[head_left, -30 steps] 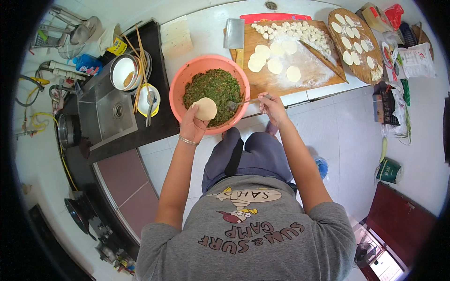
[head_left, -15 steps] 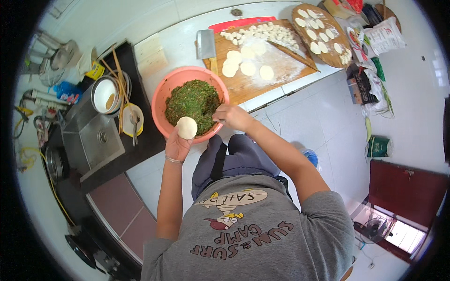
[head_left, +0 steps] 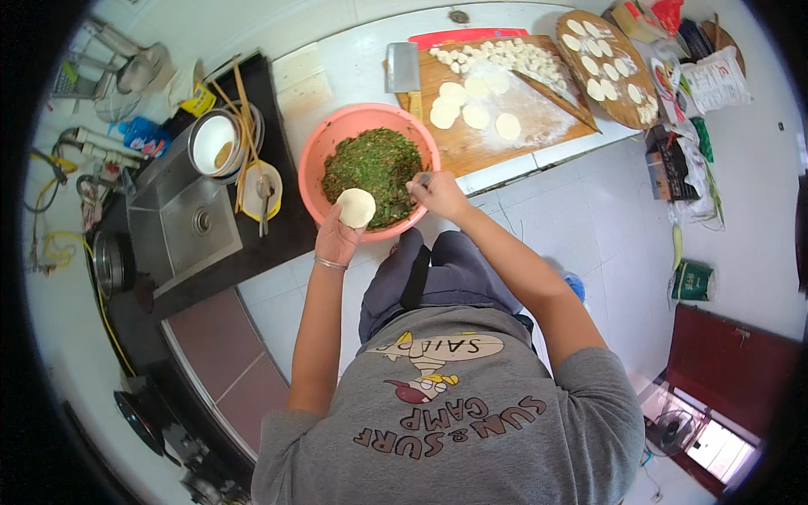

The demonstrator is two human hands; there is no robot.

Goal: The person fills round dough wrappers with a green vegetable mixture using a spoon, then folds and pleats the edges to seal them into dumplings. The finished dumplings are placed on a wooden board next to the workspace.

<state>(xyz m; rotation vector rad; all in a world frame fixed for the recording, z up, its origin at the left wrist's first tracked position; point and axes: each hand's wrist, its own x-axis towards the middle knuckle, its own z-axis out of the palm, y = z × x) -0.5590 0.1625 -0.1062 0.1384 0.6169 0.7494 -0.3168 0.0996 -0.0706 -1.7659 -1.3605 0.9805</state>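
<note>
My left hand [head_left: 337, 242] holds a round, pale dough wrapper [head_left: 357, 208] on its fingers, over the near left rim of a pink bowl [head_left: 312, 172]. Chopped green filling [head_left: 370, 160] fills much of the bowl. My right hand [head_left: 441, 196] is closed at the bowl's right rim around a metal spoon [head_left: 425, 178]. The spoon's lower end is hard to make out against the filling. Right of the bowl, several flat wrappers [head_left: 475, 116] and small dough pieces [head_left: 497, 54] lie on a floured wooden board [head_left: 539, 139].
A cleaver [head_left: 402, 69] and a rolling pin [head_left: 555, 101] rest on the board. Behind it to the right, a round board [head_left: 619, 88] carries more wrappers. At left are a sink [head_left: 198, 240], stacked bowls [head_left: 215, 143] with chopsticks, and a yellow-white dish [head_left: 261, 192] holding a spoon.
The whole view has shifted, so everything appears farther right and slightly higher. Both hands keep about the same places at the bowl, and more of the spoon's handle shows above my right hand.
</note>
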